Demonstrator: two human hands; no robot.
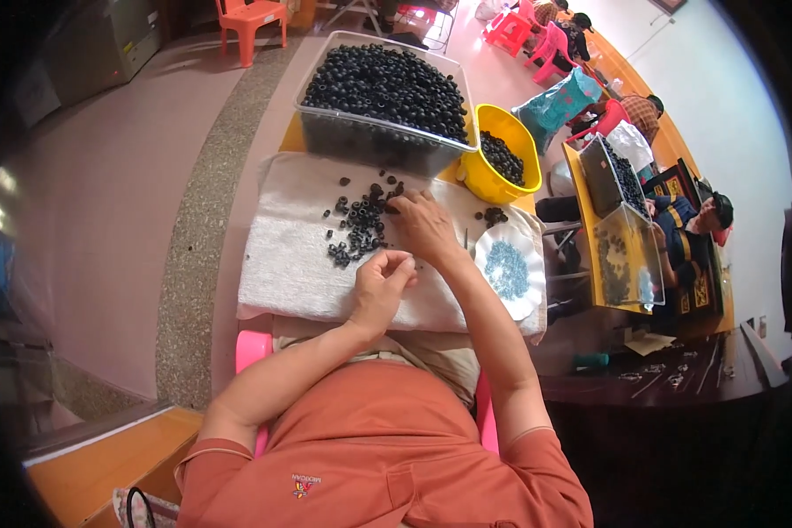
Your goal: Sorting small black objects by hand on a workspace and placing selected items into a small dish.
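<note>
Right hand (424, 224) on black rings (358, 227)

Both hands forward: left hand (380, 283) loosely curled, right hand (424, 225) palm-down, fingers spread.

Towel (282, 264) left bare; clear tub (370, 141) blocks front.

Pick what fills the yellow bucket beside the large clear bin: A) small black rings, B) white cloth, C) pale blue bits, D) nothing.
A: the yellow bucket holds small black rings, like those in the clear bin; the pale blue bits lie on the white scalloped plate instead.
</note>
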